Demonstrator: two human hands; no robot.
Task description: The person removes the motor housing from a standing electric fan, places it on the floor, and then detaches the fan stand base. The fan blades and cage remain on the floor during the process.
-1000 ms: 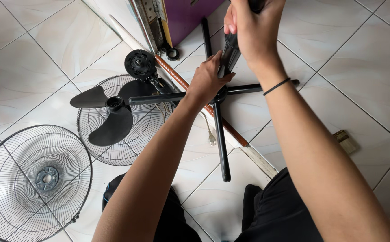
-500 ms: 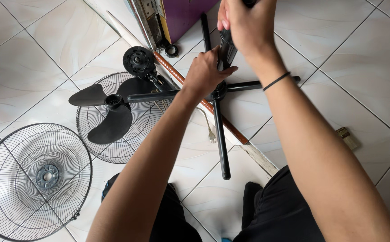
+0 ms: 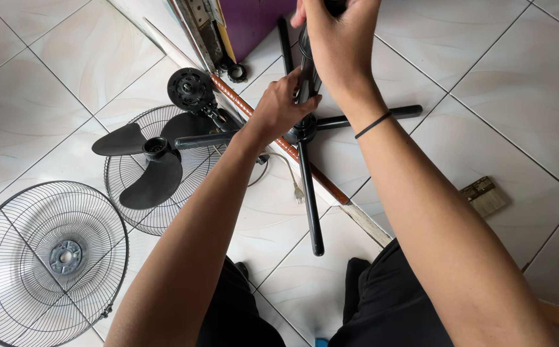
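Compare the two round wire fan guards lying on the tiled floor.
The nearer wire guard lies bare, with only a grey hub plate at its middle; the farther wire guard has the black three-blade fan propeller resting on it. The nearer one lies apart from the black cross-shaped stand base; the farther one is partly overlapped by a stand leg. Both are round, dark wire and lie flat.

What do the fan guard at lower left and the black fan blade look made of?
Fan guard: thin metal wire, probably coated, with fine spokes and slight sheen. Fan blade: likely moulded plastic, matte black, smooth curved lobes.
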